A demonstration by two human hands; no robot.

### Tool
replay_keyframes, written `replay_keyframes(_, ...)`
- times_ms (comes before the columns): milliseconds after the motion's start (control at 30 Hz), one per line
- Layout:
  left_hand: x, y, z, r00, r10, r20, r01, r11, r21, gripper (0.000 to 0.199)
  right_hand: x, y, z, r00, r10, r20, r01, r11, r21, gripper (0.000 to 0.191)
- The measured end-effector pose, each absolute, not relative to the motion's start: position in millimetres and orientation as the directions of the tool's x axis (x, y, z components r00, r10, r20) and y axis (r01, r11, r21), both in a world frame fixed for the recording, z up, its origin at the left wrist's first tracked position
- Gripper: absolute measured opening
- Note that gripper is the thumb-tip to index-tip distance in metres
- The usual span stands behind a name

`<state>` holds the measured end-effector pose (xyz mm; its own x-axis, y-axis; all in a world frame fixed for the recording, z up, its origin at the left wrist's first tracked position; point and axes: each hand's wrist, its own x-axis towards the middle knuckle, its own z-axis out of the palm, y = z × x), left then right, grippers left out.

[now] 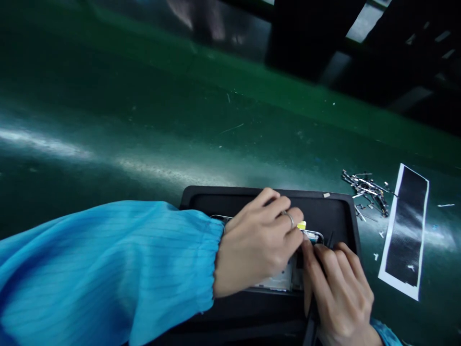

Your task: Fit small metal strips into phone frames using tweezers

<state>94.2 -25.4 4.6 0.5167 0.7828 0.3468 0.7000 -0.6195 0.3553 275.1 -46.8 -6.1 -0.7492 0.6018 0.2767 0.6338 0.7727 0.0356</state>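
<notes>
Blue sleeves (pixel 118 269), the left faintly striped, a black tray (pixel 333 211), green surface (pixel 151 120) and white-bordered black sheet (pixel 405 230).

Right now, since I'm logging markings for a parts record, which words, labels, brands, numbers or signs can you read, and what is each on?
No readable text anywhere in this view.
Device under the hands: partly covered, nothing legible.
Yellow piece: too small to read any marking.
Pile of small parts: too small and blurred.
White-bordered black sheet: no lettering shows.
Black tray: none shows.
</notes>
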Motion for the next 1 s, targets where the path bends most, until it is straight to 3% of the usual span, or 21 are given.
replay_keyframes(100, 93, -22, 6, 0.443, 0.870, 0.218, 0.716, -0.490, 0.498, 0.025, 274, -47, -6, -0.730, 0.630, 0.266, 0.654, 0.756, 0.006, 0.034)
replay_keyframes(167, 93, -21, 6, 0.426, 0.880, 0.210, 0.705, -0.468, 0.533, 0.026, 273, -47, -7, -0.714, 0.643, 0.276, 0.664, 0.747, -0.023, 0.034)
replay_keyframes(500, 93, -22, 3, 0.531, 0.782, 0.326, 0.660, -0.623, 0.420, 0.032, 264, -46, -4, -0.676, 0.668, 0.313, 0.682, 0.727, -0.079, 0.031)
replay_keyframes(833, 90, -10, 4, 0.533, 0.829, 0.169, 0.722, -0.550, 0.419, 0.014, 268, -45, -4, -0.718, 0.643, 0.268, 0.666, 0.746, -0.007, 0.046)
replay_keyframes(1000, 88, -6, 8, 0.563, 0.818, 0.116, 0.718, -0.554, 0.420, 0.013, 265, -43, -3, -0.709, 0.648, 0.276, 0.663, 0.747, -0.050, 0.044)
